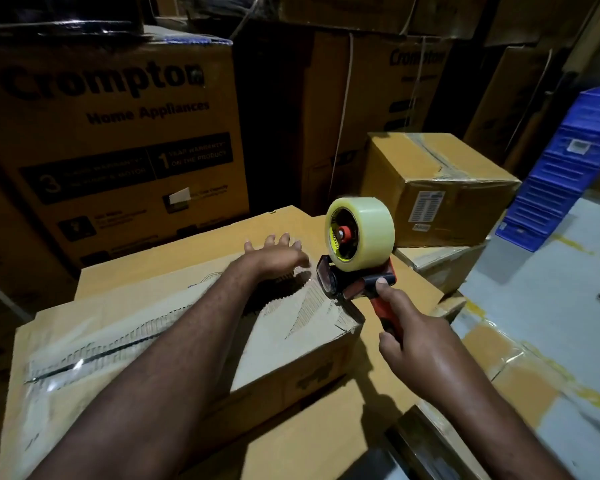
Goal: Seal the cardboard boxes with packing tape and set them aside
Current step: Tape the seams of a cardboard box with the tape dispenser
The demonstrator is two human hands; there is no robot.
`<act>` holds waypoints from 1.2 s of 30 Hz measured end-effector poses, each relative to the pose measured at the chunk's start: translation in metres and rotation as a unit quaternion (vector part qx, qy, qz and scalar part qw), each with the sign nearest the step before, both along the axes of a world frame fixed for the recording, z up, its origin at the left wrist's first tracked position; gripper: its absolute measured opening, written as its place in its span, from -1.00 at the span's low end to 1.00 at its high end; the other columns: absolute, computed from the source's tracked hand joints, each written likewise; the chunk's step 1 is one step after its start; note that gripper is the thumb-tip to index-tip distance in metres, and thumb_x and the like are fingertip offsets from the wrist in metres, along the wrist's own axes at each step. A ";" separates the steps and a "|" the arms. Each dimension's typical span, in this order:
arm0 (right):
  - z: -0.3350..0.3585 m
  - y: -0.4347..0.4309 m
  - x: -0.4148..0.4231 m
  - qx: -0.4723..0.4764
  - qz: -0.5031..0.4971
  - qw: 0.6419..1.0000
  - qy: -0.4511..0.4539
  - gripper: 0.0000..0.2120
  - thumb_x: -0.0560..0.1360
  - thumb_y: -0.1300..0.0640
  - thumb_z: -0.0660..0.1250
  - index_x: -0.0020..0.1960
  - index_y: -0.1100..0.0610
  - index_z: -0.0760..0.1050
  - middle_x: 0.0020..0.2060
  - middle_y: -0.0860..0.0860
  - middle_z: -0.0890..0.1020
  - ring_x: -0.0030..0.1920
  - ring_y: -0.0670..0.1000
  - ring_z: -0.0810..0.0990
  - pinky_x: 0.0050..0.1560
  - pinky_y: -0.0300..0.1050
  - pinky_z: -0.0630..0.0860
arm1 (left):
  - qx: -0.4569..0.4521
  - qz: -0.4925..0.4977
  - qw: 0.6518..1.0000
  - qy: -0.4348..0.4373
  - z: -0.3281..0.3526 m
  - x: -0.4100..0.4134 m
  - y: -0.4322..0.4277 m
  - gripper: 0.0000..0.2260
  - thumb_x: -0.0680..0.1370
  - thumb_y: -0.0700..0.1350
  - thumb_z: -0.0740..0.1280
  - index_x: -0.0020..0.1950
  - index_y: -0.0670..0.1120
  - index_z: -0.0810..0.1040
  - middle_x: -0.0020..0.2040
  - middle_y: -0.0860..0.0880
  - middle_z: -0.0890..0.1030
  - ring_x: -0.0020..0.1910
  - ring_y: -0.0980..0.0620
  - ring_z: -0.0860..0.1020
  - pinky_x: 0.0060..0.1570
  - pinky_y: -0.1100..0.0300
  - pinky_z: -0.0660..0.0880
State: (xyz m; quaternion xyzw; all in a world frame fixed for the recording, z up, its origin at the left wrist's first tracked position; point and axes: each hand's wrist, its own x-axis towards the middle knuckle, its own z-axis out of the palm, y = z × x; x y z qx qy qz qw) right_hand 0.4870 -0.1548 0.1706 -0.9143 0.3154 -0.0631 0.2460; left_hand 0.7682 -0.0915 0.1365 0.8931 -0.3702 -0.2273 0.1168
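A brown cardboard box (291,348) with a torn, ribbed top lies in front of me, clear tape running along its centre seam. My left hand (278,254) lies flat with spread fingers on the far end of the box top, blurred. My right hand (416,337) grips the orange handle of a tape dispenser (357,268), forefinger stretched along its black head. The dispenser carries a roll of clear tape (364,233) and sits at the box's far right corner.
A taped box (440,188) rests on another carton at the right rear. Large printed cartons (111,140) are stacked behind. Blue plastic crates (565,168) stand at the right. Flat cardboard (309,441) lies under the box, grey floor (548,306) to the right.
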 end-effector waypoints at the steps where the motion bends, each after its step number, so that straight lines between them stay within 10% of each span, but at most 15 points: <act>1: 0.001 0.000 0.000 0.004 -0.001 1.000 0.000 -0.31 0.60 0.03 0.23 0.52 -0.33 -0.11 -0.07 -0.04 0.50 -0.20 -0.12 0.54 -0.20 -0.16 0.57 | -0.005 0.016 1.000 -0.014 0.000 -0.005 -0.004 -0.43 0.69 0.16 0.03 0.67 0.05 -0.02 0.66 -0.02 -0.18 0.62 -0.11 -0.26 0.43 -0.39 -0.40; 6: 0.003 0.004 0.001 -0.011 0.011 1.000 0.018 -0.31 0.61 0.04 0.23 0.52 -0.32 -0.12 -0.08 -0.03 0.50 -0.19 -0.11 0.53 -0.18 -0.12 0.57 | -0.003 -0.028 0.986 -0.162 -0.024 -0.029 -0.013 -0.51 0.72 0.15 -0.12 0.66 0.11 0.00 0.67 0.06 -0.13 0.64 -0.06 -0.18 0.44 -0.45 -0.30; 16: 0.014 -0.025 -0.005 0.009 0.064 0.997 0.029 -0.33 0.59 0.08 0.23 0.53 -0.29 -0.04 -0.27 -0.12 0.36 -0.29 -0.13 0.47 -0.44 -0.27 0.31 | 0.027 0.014 0.986 -0.162 -0.023 -0.024 -0.018 -0.53 0.69 0.21 -0.11 0.60 0.21 0.17 0.66 0.16 0.00 0.64 0.00 -0.10 0.38 -0.53 -0.27; 27: 0.003 -0.042 -0.066 0.058 0.100 0.993 0.004 -0.32 0.60 0.02 0.26 0.48 -0.39 -0.08 0.20 0.03 0.56 -0.08 -0.11 0.57 -0.15 -0.25 0.57 | 0.055 0.047 0.987 -0.146 -0.017 -0.025 -0.020 -0.54 0.69 0.24 -0.11 0.59 0.25 0.19 0.66 0.16 -0.05 0.64 -0.08 -0.15 0.34 -0.55 -0.33; 36: -0.006 -0.047 -0.068 0.087 0.105 0.990 -0.031 -0.34 0.60 0.01 0.23 0.47 -0.39 -0.09 0.01 -0.02 0.59 -0.17 -0.10 0.58 -0.13 -0.10 0.62 | 0.077 -0.026 0.989 -0.125 -0.025 -0.056 -0.040 -0.45 0.58 0.30 0.27 0.55 0.23 0.31 0.66 0.10 0.07 0.63 -0.10 -0.16 0.39 -0.51 -0.30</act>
